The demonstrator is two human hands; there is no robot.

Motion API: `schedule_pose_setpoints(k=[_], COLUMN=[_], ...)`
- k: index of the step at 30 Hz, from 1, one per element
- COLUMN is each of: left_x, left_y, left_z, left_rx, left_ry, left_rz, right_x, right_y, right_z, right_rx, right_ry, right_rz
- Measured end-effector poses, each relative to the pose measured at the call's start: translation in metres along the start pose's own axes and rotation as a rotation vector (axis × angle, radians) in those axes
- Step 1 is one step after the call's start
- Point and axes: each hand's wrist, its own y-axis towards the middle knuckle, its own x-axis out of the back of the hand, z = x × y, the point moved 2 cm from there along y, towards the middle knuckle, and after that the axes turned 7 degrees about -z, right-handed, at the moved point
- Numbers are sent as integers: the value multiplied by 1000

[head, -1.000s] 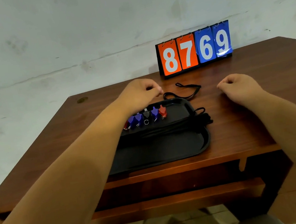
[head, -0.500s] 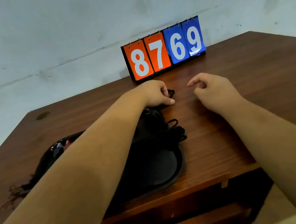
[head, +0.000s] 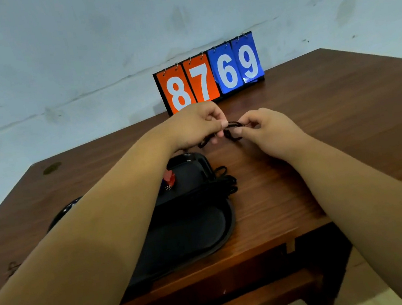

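A thin black cord (head: pixel 231 124) is held just above the brown wooden table (head: pixel 333 119), a little in front of the flip scoreboard. My left hand (head: pixel 196 125) pinches one part of it between thumb and fingers. My right hand (head: pixel 267 130) pinches the loop from the other side. The two hands almost touch. Below them lies a black tray (head: pixel 206 230) with a red clip (head: pixel 169 178) and a bundle of black cords (head: pixel 225 184) at its right rim. My left forearm hides most of the tray.
A flip scoreboard (head: pixel 211 73) reading 8769 stands at the table's back edge against a pale wall. The table's front edge and a lower shelf (head: pixel 241 292) lie close under my arms.
Both hands have come together and lifted the black cord off the table; a second ago they were apart and held nothing. The camera has shifted, so the tray sits lower left.
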Motion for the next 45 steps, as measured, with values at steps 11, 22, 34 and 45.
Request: schedule_pose_setpoints(k=[11,22,34,45], left_x=[51,101,144,157], left_y=[-40,-101,-173,-246], left_z=[16,49,86,99], left_rx=[65,177,268,292], left_ry=[5,6,-93,-324], left_rz=[-199,-292,-517,-659], right_x=[6,18,15,28], right_y=[-8,-17,-30,-60], right_z=[7,13,30,59], right_rx=[-155,-191,-171,-170], right_ry=[84,159,-8,-77], right_rz=[-42,-151,-38,122])
